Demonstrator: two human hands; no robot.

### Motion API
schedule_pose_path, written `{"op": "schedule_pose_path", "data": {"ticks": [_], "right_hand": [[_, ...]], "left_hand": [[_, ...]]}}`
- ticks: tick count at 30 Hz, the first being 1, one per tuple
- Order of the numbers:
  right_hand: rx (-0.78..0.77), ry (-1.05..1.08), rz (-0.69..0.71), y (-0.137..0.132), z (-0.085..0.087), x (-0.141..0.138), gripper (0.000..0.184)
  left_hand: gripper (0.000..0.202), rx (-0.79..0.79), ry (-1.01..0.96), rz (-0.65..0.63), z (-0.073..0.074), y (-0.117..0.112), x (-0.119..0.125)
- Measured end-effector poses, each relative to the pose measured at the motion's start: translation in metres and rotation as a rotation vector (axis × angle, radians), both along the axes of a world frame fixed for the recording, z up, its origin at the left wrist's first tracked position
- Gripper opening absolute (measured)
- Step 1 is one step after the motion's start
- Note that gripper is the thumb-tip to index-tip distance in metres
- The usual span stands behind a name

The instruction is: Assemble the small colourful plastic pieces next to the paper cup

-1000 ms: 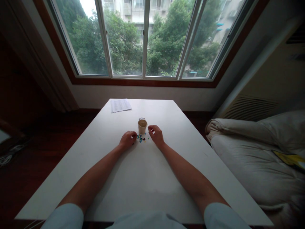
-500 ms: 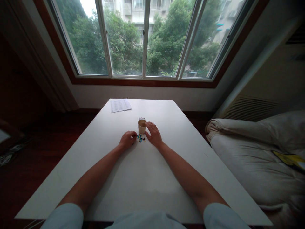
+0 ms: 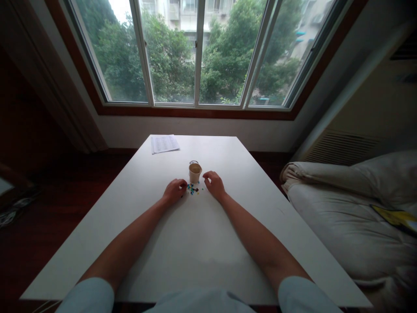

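A small paper cup stands upright in the middle of the white table. Just in front of it lies a little heap of several tiny coloured pieces, blue, red and green. My left hand rests on the table left of the heap, its fingers curled with the fingertips at the heap's edge. My right hand sits right of the cup and heap, fingers curled in a pinch; whatever it holds is too small to make out. A small dark ring-shaped thing lies right behind the cup.
A printed sheet of paper lies at the table's far left corner. A bed with pale bedding stands close along the right side. A wide window fills the wall beyond the table. Dark floor lies to the left.
Half a second ago my right hand reached over to the cup with its fingers at the rim; it has now drawn back right and curled. My left hand has stayed put.
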State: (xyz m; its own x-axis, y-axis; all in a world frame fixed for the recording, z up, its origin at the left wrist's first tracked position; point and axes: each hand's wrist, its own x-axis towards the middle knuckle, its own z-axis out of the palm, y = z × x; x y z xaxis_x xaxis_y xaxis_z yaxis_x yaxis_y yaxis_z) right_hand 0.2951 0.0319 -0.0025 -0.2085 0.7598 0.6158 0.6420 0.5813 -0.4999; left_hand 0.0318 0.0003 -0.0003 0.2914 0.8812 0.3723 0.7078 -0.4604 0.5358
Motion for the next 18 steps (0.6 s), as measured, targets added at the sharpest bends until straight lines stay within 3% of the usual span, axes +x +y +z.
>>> {"op": "schedule_pose_path", "data": {"ticks": [4, 18], "right_hand": [[-0.175, -0.179, 0.080, 0.0068, -0.0067, 0.0027, 0.019], [-0.160, -0.279, 0.076, 0.0078, -0.0094, 0.0014, 0.009]], "left_hand": [[0.015, -0.001, -0.002, 0.000, -0.0008, 0.0006, 0.0000], [0.016, 0.008, -0.002, 0.007, -0.0050, 0.0023, -0.0005]]}}
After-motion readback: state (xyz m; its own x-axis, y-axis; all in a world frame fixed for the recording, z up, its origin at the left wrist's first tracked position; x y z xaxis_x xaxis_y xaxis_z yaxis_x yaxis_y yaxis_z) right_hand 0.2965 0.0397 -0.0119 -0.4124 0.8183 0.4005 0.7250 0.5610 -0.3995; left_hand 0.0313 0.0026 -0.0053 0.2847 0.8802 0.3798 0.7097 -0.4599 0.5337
